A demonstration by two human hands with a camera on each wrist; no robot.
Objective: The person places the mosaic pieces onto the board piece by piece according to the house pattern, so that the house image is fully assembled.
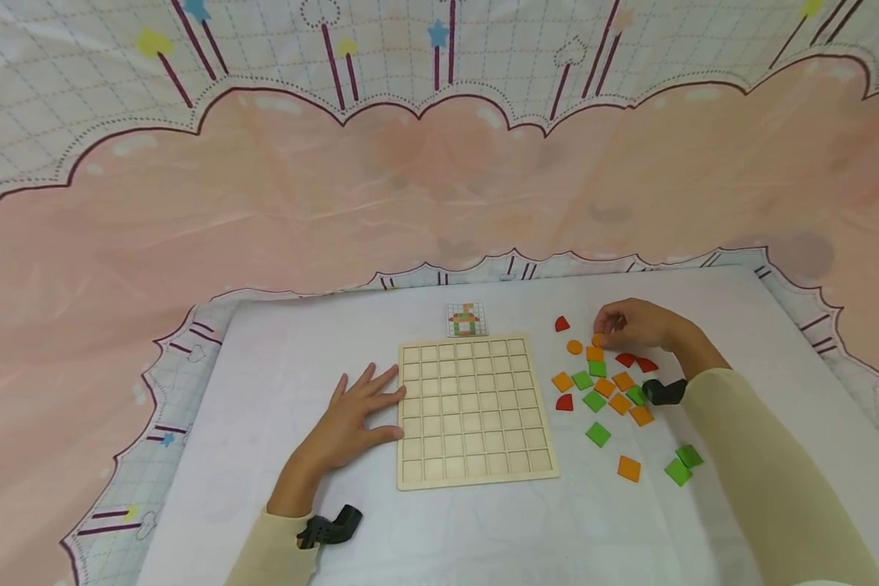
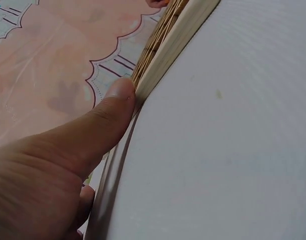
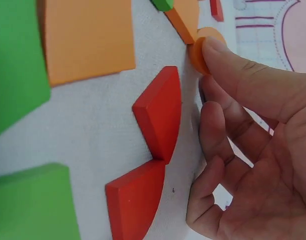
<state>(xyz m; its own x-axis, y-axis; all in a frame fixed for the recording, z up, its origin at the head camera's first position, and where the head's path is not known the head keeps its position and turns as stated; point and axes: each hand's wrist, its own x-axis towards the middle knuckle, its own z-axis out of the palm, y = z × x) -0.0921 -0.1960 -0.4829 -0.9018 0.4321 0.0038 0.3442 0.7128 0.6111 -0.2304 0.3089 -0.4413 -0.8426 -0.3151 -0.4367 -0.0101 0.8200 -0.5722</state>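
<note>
Pinching with the right hand [image 1: 633,323]: thumb and forefinger are closing narrowly on an orange disc [image 3: 197,57], the forefinger's contact partly hidden, the other fingers bending loosely. Cannot tell whether the disc is resting on the white tabletop [image 1: 278,366] or hanging just above it. Step in hand, as judged: picking one tile from the scatter. Next move seems to be calling for a steady pinch and a lift clear of the orange square tile [image 1: 595,354], lying just on the body side of the grip. A second orange disc [image 1: 575,347] is lying near, left of the pinch; two red quarter-circle tiles [image 3: 160,115] are lying to its right, towards the body. Further left, the gridded wooden board [image 1: 472,411] is lying flat, a pattern card [image 1: 466,319] just past its far edge. Left hand [image 1: 355,419] is spreading its fingers, touching the board's left edge.
</note>
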